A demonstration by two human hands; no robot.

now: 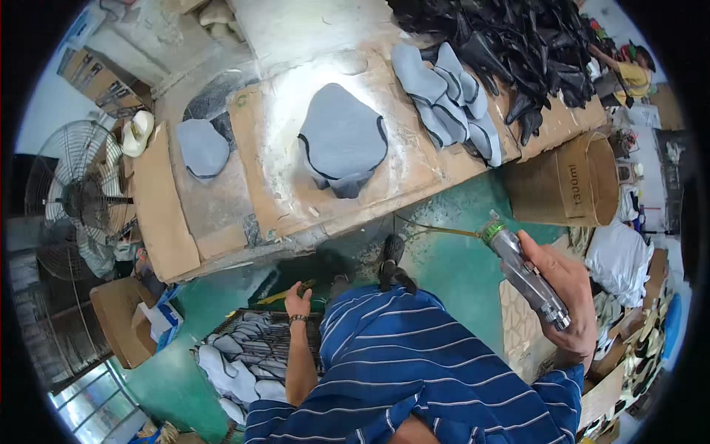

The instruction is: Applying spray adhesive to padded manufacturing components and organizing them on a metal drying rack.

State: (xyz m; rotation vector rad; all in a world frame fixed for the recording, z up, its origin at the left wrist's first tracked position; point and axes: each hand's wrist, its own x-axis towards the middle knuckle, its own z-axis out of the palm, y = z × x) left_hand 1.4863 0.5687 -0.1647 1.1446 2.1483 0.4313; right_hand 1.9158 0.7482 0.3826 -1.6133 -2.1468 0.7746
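the right hand (558, 285), apart from the left, wraps a see-through grey cylinder (520, 265) with a green collar, raised at right; it looks light, stiff and smooth, best gripped mid-barrel. lower, left of centre, the left hand (298, 305) curls round a slim yellow tool (275, 298), beside a wire basket (302, 340) of grey pieces (237, 376); a brown drum (551, 181) stands right, contents unclear.

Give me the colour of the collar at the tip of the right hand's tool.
Green collar on the grey tool; best seen in the head view.
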